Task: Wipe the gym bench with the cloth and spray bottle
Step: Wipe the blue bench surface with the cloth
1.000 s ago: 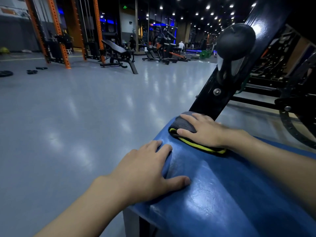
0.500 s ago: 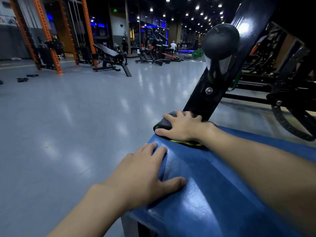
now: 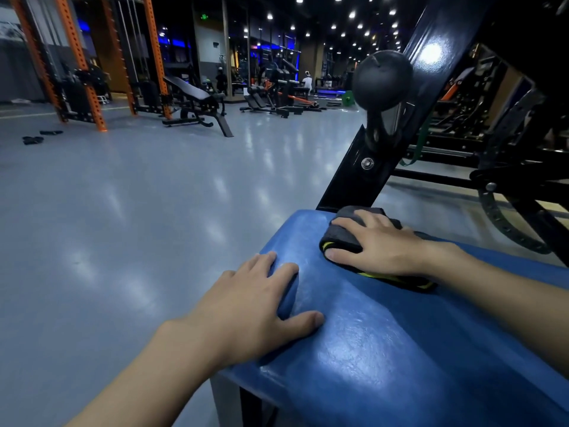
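Right hand (image 3: 378, 248), fingers straight, presses a folded cloth (image 3: 341, 238), its length in line with the forearm, on the blue bench (image 3: 369, 349); left hand (image 3: 252, 303) rests flat beside it, holding nothing.

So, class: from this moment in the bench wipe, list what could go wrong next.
1. The cloth under the right hand sits at the far end of the blue pad, beside the black frame post; a forward stroke could knock fingers against it.
2. The left hand rests on the pad's glossy edge and might slip off.
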Tool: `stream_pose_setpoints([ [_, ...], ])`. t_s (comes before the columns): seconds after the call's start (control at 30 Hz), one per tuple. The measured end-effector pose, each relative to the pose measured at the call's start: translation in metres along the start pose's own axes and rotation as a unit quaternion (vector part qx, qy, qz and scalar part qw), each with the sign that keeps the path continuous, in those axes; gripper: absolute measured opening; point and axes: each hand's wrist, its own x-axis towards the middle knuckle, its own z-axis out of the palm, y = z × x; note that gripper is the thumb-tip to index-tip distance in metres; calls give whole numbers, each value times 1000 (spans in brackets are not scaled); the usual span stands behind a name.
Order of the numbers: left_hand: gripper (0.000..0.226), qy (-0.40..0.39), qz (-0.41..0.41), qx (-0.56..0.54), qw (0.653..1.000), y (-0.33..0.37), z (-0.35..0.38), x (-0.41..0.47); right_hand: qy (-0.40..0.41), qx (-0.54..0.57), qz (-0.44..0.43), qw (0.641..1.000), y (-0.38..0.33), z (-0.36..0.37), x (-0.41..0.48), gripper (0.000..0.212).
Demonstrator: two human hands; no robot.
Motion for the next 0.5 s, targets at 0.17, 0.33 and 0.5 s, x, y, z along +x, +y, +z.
stream_pose_setpoints([
  [0.17, 68, 2, 22, 41, 999, 4, -2, 7, 22, 1, 6, 1000, -45, 1, 27, 92],
  [0.33, 66, 12, 12, 54, 998, 11, -1, 11, 49, 19, -35, 998, -25, 6, 25, 72],
  [0.5, 70, 5, 7, 55, 998, 10, 1, 11, 16, 9, 13, 1000, 38, 7, -10, 65],
])
